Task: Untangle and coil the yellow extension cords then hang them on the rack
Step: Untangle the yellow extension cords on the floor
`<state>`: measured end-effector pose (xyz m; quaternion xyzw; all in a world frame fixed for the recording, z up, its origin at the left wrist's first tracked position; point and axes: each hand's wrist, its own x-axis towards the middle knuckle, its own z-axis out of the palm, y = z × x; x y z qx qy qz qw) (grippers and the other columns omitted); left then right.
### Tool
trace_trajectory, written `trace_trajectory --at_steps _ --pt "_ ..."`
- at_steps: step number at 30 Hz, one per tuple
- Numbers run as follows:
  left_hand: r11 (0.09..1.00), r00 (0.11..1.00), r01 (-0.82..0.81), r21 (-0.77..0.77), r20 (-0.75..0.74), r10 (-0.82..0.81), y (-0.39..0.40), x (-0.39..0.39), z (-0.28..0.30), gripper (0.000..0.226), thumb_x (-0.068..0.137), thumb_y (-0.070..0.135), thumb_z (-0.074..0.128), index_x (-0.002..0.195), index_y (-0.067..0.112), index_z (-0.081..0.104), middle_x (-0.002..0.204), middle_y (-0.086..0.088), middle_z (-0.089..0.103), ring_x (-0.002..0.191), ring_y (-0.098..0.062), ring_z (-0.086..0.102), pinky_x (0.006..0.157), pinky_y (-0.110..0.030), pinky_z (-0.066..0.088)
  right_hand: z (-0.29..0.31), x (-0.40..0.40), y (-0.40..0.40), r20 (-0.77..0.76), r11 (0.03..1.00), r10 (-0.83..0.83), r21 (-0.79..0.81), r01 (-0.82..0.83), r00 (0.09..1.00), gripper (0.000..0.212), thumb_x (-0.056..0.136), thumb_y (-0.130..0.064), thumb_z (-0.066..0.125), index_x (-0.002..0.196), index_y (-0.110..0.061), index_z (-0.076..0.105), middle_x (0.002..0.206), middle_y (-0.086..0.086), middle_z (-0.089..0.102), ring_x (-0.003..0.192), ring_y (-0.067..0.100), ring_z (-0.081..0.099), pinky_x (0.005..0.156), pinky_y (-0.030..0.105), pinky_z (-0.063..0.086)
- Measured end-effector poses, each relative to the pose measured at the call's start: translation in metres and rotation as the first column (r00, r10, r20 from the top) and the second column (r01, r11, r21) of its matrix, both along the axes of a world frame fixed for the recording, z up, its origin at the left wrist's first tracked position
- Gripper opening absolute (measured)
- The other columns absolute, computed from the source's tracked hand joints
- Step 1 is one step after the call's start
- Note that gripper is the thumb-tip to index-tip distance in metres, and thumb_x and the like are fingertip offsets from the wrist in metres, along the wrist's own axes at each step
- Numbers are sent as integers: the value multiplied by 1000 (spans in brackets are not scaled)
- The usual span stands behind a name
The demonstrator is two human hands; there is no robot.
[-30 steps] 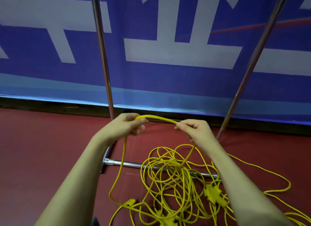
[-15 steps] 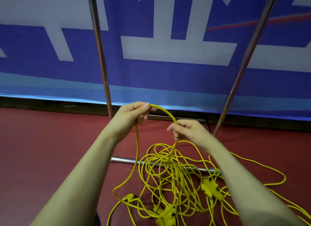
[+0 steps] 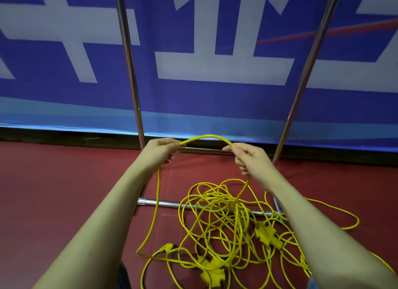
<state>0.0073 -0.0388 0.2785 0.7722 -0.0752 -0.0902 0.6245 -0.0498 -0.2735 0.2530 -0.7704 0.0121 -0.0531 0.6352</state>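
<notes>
A tangled heap of yellow extension cords [image 3: 224, 222] lies on the red floor inside the rack's base. One strand [image 3: 206, 137] arches between my hands. My left hand [image 3: 160, 150] pinches its left end, and the cord drops from there to a plug [image 3: 167, 246] on the floor. My right hand [image 3: 247, 157] grips the other end, from which the cord falls into the heap. Two yellow multi-socket heads lie in the pile, one [image 3: 212, 270] at the front and one [image 3: 266, 235] to the right. The metal rack [image 3: 129, 58] stands right behind my hands.
The rack's second upright [image 3: 305, 67] leans at the right and its base bar [image 3: 168, 203] crosses the floor under the cords. A blue and white banner [image 3: 215, 69] covers the wall behind. Loose cord loops [image 3: 344, 215] trail to the right across the red floor [image 3: 53, 192].
My hands have moved apart, stretching a longer arch of cord between them. The right hand has shifted to the right and lifted its strand out of the heap.
</notes>
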Motion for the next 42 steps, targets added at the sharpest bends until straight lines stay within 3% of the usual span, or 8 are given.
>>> trace_trajectory --at_steps 3,7,10,15,22,30,36,42 --pt "996 994 87 -21 69 -85 -1 -7 4 16 96 8 52 96 12 68 67 0 58 55 -9 47 56 -16 38 22 -2 9 97 997 0 -82 8 995 21 97 -17 50 91 -17 69 45 -14 36 42 1 29 45 14 25" --pt "977 963 212 17 170 -212 -9 -19 11 17 95 15 56 80 14 63 57 9 56 54 -9 43 54 -18 36 42 -5 28 221 973 51 -232 2 974 11 90 -12 62 82 -18 68 66 -5 59 61 3 47 60 16 36" --pt "963 961 234 -131 180 -209 -18 -26 12 17 95 14 55 80 14 64 57 8 54 48 -8 34 47 -19 26 48 -6 35 229 979 87 -200 -40 970 11 90 -12 61 82 -10 68 52 -13 51 50 0 40 53 13 32" --pt "925 968 199 -323 213 -134 -22 -24 18 17 94 18 53 88 9 66 57 5 39 49 -6 26 48 -20 19 30 -2 29 94 986 160 -54 -156 983 24 96 -14 51 85 1 67 53 -9 51 51 3 45 58 19 38" --pt "917 975 141 -372 213 -64 -14 -17 23 19 96 14 51 86 8 66 59 1 45 47 -5 30 45 -14 25 -15 -3 15 -130 973 210 -72 -220 969 23 98 -19 47 82 -17 64 80 0 66 80 10 61 84 25 43" --pt "973 994 92 -211 -38 -102 0 -7 8 21 96 18 52 87 10 69 61 2 60 50 -8 43 48 -17 30 0 -1 10 -30 953 30 303 -20 999 25 98 -15 45 82 -7 62 51 -4 29 42 6 22 43 17 20" --pt "960 994 85 -265 -46 -100 -3 -9 12 26 101 11 41 99 4 66 74 -7 65 54 -12 51 43 -13 37 30 -2 12 44 994 -23 110 18 999 22 95 -13 52 79 -8 66 46 -8 26 39 5 18 40 16 16" --pt "953 997 62 -297 62 -46 1 -2 12 26 98 8 45 89 7 69 71 -4 68 62 -11 60 69 -18 52 57 -7 17 196 989 -40 -131 67 980 23 90 -12 61 70 -17 70 41 -10 32 41 6 25 44 18 22"
